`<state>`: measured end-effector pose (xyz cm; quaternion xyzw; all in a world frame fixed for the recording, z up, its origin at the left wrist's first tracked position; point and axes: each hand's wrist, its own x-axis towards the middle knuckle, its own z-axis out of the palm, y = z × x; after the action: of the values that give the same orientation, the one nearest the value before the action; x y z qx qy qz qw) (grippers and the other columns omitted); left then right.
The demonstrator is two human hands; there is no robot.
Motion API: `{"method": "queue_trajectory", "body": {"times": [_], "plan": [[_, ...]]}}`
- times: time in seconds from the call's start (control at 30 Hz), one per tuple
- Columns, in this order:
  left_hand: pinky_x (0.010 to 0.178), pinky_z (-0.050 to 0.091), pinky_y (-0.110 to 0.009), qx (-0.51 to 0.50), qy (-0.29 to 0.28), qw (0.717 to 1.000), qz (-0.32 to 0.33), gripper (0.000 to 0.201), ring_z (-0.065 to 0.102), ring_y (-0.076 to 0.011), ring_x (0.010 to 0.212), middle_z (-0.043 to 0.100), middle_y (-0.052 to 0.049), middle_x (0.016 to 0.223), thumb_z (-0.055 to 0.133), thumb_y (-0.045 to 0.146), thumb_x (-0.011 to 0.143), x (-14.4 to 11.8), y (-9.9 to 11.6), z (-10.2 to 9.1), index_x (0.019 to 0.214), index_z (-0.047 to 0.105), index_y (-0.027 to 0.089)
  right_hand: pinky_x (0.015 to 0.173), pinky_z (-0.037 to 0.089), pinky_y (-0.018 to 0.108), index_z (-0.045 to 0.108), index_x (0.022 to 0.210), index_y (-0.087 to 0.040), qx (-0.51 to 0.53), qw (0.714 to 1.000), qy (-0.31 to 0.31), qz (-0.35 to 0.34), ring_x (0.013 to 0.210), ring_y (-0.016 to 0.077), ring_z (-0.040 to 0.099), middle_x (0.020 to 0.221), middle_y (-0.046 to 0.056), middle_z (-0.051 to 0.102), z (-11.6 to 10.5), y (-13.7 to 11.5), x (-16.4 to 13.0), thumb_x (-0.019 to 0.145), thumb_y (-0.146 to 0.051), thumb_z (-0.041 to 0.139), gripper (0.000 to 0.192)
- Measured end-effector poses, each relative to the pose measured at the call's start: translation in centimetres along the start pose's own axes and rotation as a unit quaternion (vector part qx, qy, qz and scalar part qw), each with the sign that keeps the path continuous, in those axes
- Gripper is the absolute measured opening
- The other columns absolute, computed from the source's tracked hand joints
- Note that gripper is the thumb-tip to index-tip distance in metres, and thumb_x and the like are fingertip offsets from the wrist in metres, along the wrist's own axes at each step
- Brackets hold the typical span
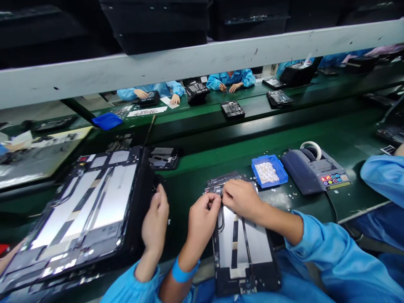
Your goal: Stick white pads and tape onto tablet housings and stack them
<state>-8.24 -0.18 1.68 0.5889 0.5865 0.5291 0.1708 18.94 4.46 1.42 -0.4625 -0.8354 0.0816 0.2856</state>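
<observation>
An open tablet [243, 248] lies back side up at the near table edge, showing silver plates and black strips. My left hand [203, 214], with a blue wristband, pinches at the tablet's top edge. My right hand [240, 198] lies over the same top edge with its fingers curled down on it. The fingertips of both hands meet there, and what they pinch is hidden. A third hand [154, 219] in a blue sleeve, not mine, rests on the right edge of a larger open tablet [85, 210] to the left.
A blue tray of small white parts [269, 170] and a grey tape dispenser [312, 168] stand to the right on the green mat. A co-worker's blue sleeve [383, 176] is at the right edge. Across the belt, people in blue handle black devices [232, 108]. A white rail [202, 54] runs overhead.
</observation>
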Motion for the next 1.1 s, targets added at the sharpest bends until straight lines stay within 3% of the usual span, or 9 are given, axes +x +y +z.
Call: {"method": "queue_trajectory", "body": {"times": [0.17,0.27,0.37,0.47,0.57,0.63,0.77,0.93,1.1], "plan": [[0.134,0.016,-0.054,0.007,0.025,1.000,-0.010,0.062,0.037,-0.0262,0.154,0.064,-0.002,0.148,0.035,0.081,0.094,0.6,-1.9,-2.7,0.099,0.072,0.032,0.066,0.035,0.029,0.065,0.076,-0.019,-0.139,0.974,-0.024,0.175,0.074,0.0193,0.062,0.078,0.006,0.070,-5.6,7.4,-0.8,0.090,-0.018,0.057,0.016],[0.134,0.017,-0.053,-0.022,0.003,0.999,-0.034,0.060,0.040,-0.0229,0.152,0.063,0.003,0.149,0.029,0.076,0.098,0.7,-1.8,-3.9,0.099,0.071,0.033,0.064,0.033,0.031,0.067,0.078,-0.017,-0.221,0.940,-0.069,0.252,0.073,0.0231,0.063,0.079,0.011,0.071,-8.2,10.1,-1.5,0.095,-0.022,0.054,0.022],[0.128,0.033,-0.056,-0.072,-0.008,0.992,-0.102,0.058,0.052,-0.0232,0.144,0.065,0.005,0.146,0.033,0.079,0.096,1.1,-1.3,-4.9,0.095,0.069,0.034,0.073,0.040,0.030,0.070,0.087,-0.018,-0.128,0.978,-0.063,0.149,0.086,0.0220,0.065,0.091,0.009,0.074,-7.3,7.3,-1.6,0.095,-0.018,0.055,0.017],[0.131,0.027,-0.057,-0.046,-0.010,0.993,-0.104,0.065,0.047,-0.0270,0.149,0.075,0.000,0.130,0.045,0.091,0.082,1.6,0.0,-5.7,0.087,0.069,0.031,0.080,0.044,0.029,0.071,0.089,-0.021,-0.011,0.996,-0.091,0.022,0.088,0.0198,0.066,0.090,0.005,0.074,-4.1,1.8,-1.1,0.097,-0.019,0.057,0.016],[0.134,0.016,-0.054,-0.008,-0.015,0.996,-0.087,0.066,0.041,-0.0278,0.153,0.080,-0.001,0.109,0.046,0.092,0.080,1.9,2.4,-6.8,0.083,0.071,0.031,0.079,0.045,0.030,0.073,0.088,-0.019,-0.001,0.993,-0.116,0.014,0.083,0.0204,0.067,0.087,0.006,0.075,-1.3,-1.5,-0.4,0.099,-0.023,0.060,0.017],[0.132,0.024,-0.053,0.007,-0.010,0.994,-0.106,0.064,0.047,-0.0269,0.149,0.079,0.001,0.101,0.039,0.090,0.083,1.7,4.3,-6.9,0.085,0.072,0.035,0.077,0.045,0.030,0.073,0.087,-0.018,-0.008,0.992,-0.123,0.031,0.082,0.0207,0.068,0.087,0.007,0.076,-0.5,-2.1,-0.1,0.098,-0.023,0.060,0.017],[0.100,0.057,-0.048,0.014,-0.021,0.989,-0.147,0.055,0.067,-0.0311,0.123,0.078,-0.004,0.090,0.045,0.082,0.084,-0.5,7.1,-1.1,0.080,0.070,0.034,0.075,0.045,0.030,0.071,0.084,-0.018,-0.025,0.992,-0.112,0.056,0.082,0.0209,0.069,0.087,0.007,0.076,-0.2,-1.9,-0.1,0.093,-0.017,0.062,0.013],[0.071,0.056,-0.034,-0.011,-0.083,0.981,-0.173,0.025,0.072,-0.0229,0.079,0.077,-0.005,0.083,0.063,0.045,0.087,-3.7,6.2,8.8,0.084,0.072,0.022,0.074,0.043,0.031,0.068,0.083,-0.018,-0.040,0.995,-0.087,0.034,0.081,0.0219,0.066,0.084,0.007,0.073,0.0,-1.8,-0.3,0.089,-0.015,0.060,0.011],[0.071,0.053,-0.030,-0.044,-0.087,0.980,-0.176,0.021,0.070,-0.0207,0.077,0.076,-0.005,0.082,0.064,0.039,0.088,-3.6,5.3,9.2,0.082,0.071,0.020,0.076,0.042,0.031,0.064,0.081,-0.020,-0.029,0.997,-0.074,0.010,0.080,0.0210,0.062,0.082,0.006,0.070,0.6,-1.8,0.1,0.087,-0.011,0.058,0.012]]}}
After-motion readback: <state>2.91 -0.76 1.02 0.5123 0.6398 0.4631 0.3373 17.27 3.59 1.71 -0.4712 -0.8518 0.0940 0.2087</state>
